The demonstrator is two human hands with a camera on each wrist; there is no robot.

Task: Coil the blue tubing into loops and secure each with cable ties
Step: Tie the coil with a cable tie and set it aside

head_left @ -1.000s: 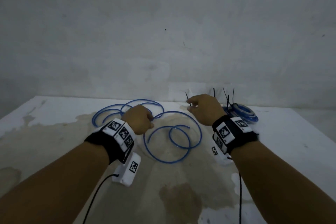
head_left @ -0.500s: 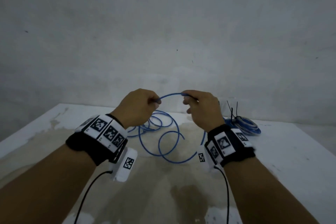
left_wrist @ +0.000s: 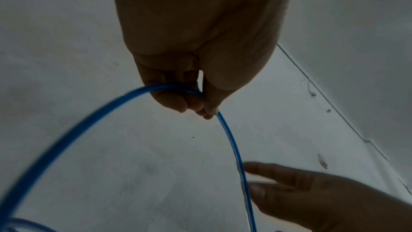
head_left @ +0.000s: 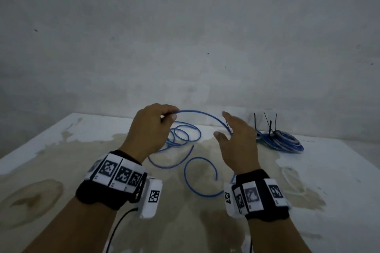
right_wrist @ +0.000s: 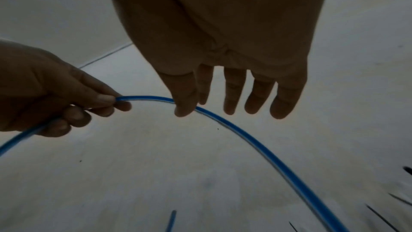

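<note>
Now tubing (head_left: 202, 114) — pinched by left fingers (head_left: 171, 116).

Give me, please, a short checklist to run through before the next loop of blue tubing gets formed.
1. Left hand grips the tubing: ok, thumb and fingers pinch it.
2. Right hand has hold of the tubing: not ok, fingers straight, thumb only beside it.
3. Slack free on the table: ok, loose curves lie unknotted.
4. Finished coil clear of the work: ok, lying apart at the right.
5. Spare cable ties within reach: cannot tell; the black ties stand up from the finished coil.
</note>
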